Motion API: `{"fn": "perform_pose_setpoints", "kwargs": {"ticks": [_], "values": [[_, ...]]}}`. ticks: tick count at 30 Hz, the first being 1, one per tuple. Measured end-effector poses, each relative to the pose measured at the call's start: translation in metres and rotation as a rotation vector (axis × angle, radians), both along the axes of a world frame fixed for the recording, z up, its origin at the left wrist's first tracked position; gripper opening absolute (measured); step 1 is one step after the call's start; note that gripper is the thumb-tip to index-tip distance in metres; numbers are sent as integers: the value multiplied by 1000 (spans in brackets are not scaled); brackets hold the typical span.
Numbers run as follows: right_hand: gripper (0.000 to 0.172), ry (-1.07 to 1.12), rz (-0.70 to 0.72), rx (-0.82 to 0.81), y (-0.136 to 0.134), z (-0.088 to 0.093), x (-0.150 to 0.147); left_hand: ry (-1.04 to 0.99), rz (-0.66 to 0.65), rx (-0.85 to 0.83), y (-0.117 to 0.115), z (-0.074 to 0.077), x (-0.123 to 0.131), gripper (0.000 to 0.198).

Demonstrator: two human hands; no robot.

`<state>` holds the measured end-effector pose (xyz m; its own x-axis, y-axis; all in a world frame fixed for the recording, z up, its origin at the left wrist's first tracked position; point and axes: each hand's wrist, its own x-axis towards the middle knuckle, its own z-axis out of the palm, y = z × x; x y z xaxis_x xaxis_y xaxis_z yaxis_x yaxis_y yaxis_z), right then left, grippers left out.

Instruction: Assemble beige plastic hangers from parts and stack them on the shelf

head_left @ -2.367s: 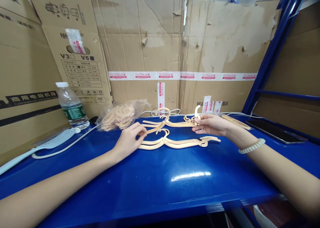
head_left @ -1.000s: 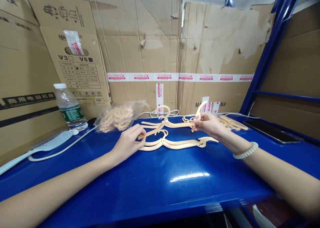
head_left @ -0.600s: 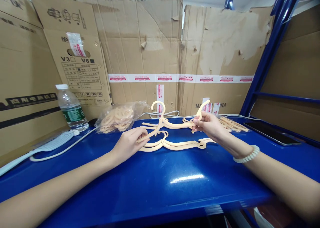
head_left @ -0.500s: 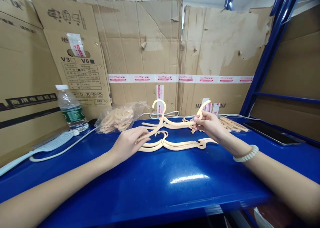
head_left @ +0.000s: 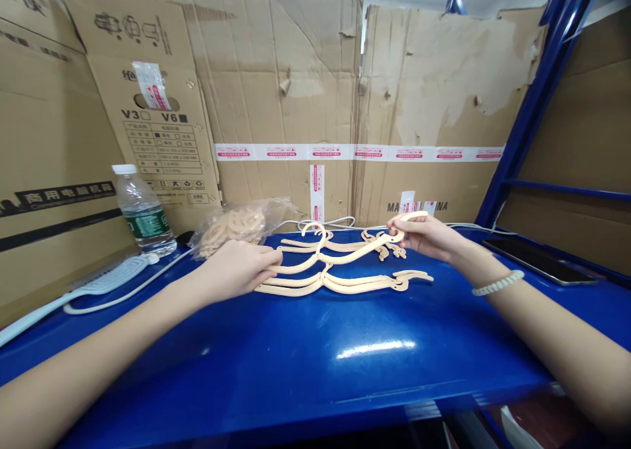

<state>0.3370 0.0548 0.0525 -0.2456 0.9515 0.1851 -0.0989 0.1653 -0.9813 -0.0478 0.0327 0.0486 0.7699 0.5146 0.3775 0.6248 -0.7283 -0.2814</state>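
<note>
A cream plastic clothes hanger [head_left: 340, 258] is stretched between my two hands, its hook pointing up. My left hand [head_left: 246, 268] is closed on its left arm, the fingers partly covering that end. At the other end my right hand [head_left: 421, 233] pinches the right arm close to its curled tip. Just below and in front lie more cream hangers [head_left: 357, 286], stacked together on the blue table [head_left: 315, 363]. Behind the held one, other hanger pieces [head_left: 387, 242] rest on the table.
A clear bag of cream parts [head_left: 236, 225] lies at the back left, near a water bottle [head_left: 145, 215] and a pale hairbrush [head_left: 111, 277]. To the right is a black phone [head_left: 539, 259]. Cardboard sheets [head_left: 286, 81] stand along the back, with a white cable [head_left: 340, 222] before them.
The held hanger has come down and levelled out, close above the stacked ones. My left hand has shifted left along it, and my right hand has moved slightly right.
</note>
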Motion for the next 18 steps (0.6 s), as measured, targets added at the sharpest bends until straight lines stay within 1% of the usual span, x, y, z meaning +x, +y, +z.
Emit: {"fn": "perform_pose_setpoints", "kwargs": {"ticks": [3, 5, 8, 10, 13, 15, 17, 18], "values": [[28, -200, 87, 11, 0, 7, 19, -17, -49, -87, -5, 3, 0, 8], [27, -386, 177, 34, -2, 11, 28, -33, -77, -134, -9, 2, 3, 8], [25, -714, 367, 64, -4, 15, 33, -23, -105, -214, -13, 0, 7, 9], [25, -885, 426, 112, -4, 13, 31, -6, -114, -272, -13, -2, 7, 10], [27, -1082, 404, 218, -2, 9, 26, 19, -88, -338, -12, 0, 8, 10], [29, -1163, 384, 255, -1, 8, 25, -14, -81, -370, -18, 5, 13, 7], [31, -1203, 359, 268, -3, 9, 25, -150, -117, -405, -36, 12, 22, 4], [31, -1213, 339, 275, -4, 11, 25, -257, -150, -445, -49, 15, 29, 8]]}}
